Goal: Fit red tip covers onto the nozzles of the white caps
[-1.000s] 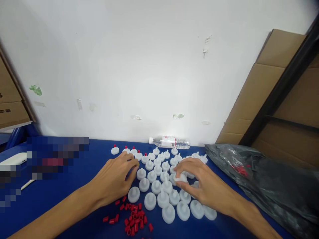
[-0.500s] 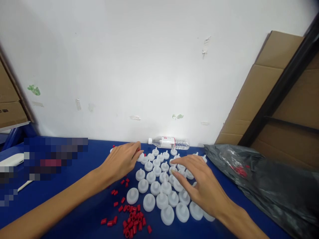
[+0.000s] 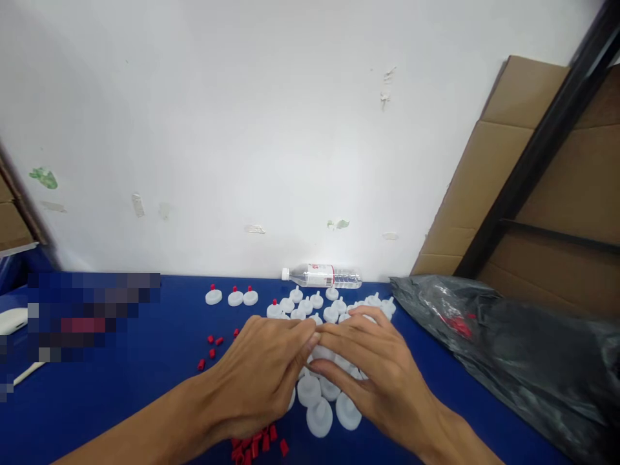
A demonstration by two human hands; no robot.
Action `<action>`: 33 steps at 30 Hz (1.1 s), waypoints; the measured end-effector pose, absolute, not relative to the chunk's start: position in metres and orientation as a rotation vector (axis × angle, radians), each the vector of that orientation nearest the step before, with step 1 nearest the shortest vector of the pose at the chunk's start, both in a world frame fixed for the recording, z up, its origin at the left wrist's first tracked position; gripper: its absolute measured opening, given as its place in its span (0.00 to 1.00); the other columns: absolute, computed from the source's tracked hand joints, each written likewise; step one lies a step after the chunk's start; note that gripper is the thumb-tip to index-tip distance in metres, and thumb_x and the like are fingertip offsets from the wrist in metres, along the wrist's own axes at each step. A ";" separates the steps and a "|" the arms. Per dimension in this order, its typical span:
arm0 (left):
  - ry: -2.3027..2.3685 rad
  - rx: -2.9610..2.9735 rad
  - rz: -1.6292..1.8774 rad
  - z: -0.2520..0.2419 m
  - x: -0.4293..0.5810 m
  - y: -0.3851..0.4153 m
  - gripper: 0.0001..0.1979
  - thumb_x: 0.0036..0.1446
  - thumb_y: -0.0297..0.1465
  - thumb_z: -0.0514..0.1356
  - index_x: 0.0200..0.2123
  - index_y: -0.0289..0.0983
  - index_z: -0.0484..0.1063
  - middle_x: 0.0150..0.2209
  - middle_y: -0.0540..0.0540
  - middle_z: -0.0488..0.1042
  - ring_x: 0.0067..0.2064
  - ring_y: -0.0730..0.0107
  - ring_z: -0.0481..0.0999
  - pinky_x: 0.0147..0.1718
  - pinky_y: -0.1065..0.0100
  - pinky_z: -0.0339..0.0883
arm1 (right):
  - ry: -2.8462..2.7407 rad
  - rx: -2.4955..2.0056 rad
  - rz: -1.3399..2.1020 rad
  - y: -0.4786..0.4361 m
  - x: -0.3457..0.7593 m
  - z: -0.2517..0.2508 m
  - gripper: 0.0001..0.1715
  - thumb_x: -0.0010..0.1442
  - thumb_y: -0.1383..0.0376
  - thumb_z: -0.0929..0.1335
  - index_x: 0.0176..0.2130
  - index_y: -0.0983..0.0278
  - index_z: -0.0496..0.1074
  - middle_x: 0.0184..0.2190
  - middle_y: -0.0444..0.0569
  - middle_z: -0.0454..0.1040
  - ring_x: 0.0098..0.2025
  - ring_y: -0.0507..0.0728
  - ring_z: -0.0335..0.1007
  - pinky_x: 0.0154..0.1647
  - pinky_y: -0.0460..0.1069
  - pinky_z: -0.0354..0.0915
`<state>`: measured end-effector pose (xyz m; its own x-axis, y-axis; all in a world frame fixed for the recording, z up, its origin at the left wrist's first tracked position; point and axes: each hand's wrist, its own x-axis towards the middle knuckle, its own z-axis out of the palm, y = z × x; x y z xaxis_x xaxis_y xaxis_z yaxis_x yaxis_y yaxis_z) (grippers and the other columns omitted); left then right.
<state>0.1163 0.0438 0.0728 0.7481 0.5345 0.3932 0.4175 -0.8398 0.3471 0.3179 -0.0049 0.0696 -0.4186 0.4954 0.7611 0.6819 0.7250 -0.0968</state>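
My left hand (image 3: 271,371) and my right hand (image 3: 375,365) meet at their fingertips over a group of white round nozzle caps (image 3: 320,416). The fingers of my left hand are pinched together, and what they hold, if anything, is hidden. Between the thumb and curved forefinger of my right hand shows a white nozzle cap (image 3: 323,352), partly covered. Small red tip covers (image 3: 254,445) lie in a heap below my left hand, with several loose ones further left. Toward the back, white caps with red tips (image 3: 235,298) stand upright.
A clear plastic bottle (image 3: 322,276) lies on its side by the wall. On the right is a dark plastic bag (image 3: 523,336) with red pieces inside its clear part. Cardboard (image 3: 479,168) leans behind it. A white object (image 3: 12,321) sits at the far left of the blue table (image 3: 159,361).
My left hand has moved right and nearer, away from a red-tipped cap at the back. My right hand has shifted slightly left, its fingers closing in. The view has turned slightly right.
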 end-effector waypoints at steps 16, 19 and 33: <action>0.882 2.303 0.766 0.086 0.116 0.044 0.24 0.74 0.42 0.41 0.24 0.40 0.57 0.22 0.54 0.59 0.24 0.72 0.57 0.26 0.66 0.54 | -2.052 -1.004 -0.430 0.000 0.340 0.072 0.17 0.68 0.63 0.71 0.55 0.55 0.68 0.36 0.41 0.82 0.33 0.53 0.76 0.59 0.59 0.62; 1.164 2.160 0.886 0.100 0.104 0.066 0.24 0.71 0.44 0.44 0.22 0.41 0.48 0.20 0.55 0.52 0.22 0.72 0.52 0.21 0.66 0.49 | -1.917 -1.210 -0.526 0.008 0.364 0.080 0.11 0.67 0.63 0.71 0.50 0.54 0.75 0.35 0.43 0.82 0.37 0.57 0.77 0.54 0.60 0.66; 1.533 2.678 0.144 0.083 0.079 0.113 0.15 0.66 0.32 0.45 0.38 0.42 0.72 0.35 0.44 0.80 0.34 0.57 0.77 0.32 0.61 0.62 | -2.193 -1.671 0.193 0.021 0.400 0.073 0.06 0.63 0.57 0.71 0.37 0.55 0.78 0.38 0.45 0.79 0.43 0.61 0.74 0.44 0.57 0.68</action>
<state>0.0785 0.1130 0.0829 0.5035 0.8623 0.0547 0.8573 -0.5065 0.0923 0.3999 0.0210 0.0732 -0.2244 0.9514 0.2110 0.8999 0.2854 -0.3298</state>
